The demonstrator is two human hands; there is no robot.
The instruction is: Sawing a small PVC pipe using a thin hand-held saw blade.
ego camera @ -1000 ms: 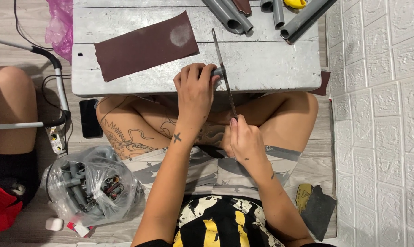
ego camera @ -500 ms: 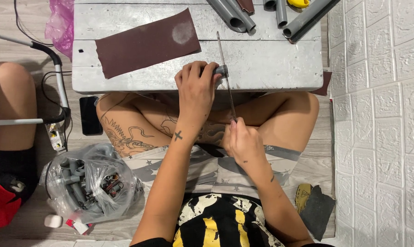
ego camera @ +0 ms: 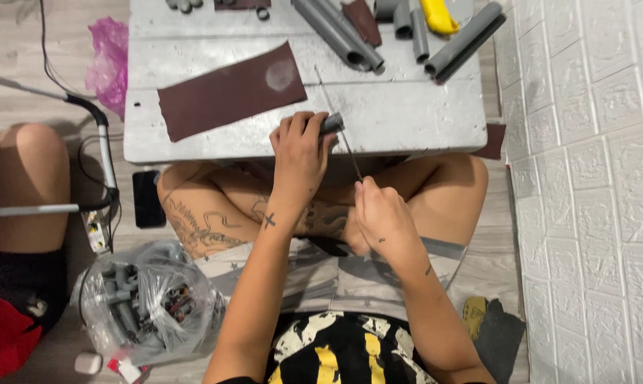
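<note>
My left hand (ego camera: 300, 153) grips a short grey pipe piece (ego camera: 331, 124) and presses it on the near edge of a low white table (ego camera: 406, 117). My right hand (ego camera: 382, 213) holds the near end of a thin saw blade (ego camera: 339, 124), which runs away from me across the pipe piece beside my left fingers. A dark brown sheet of sandpaper (ego camera: 229, 99) lies flat on the table left of my left hand.
Several grey pipes (ego camera: 343, 32) and a yellow tool (ego camera: 437, 16) lie at the table's far side. A clear bag of pipe fittings (ego camera: 147, 302) sits on the floor left. Another person's knee (ego camera: 30, 171), a black phone (ego camera: 147, 199) and a white brick wall (ego camera: 591, 178) surround me.
The saw blade has slid toward me, with my right hand drawing back a little. My left hand stays clamped on the pipe piece.
</note>
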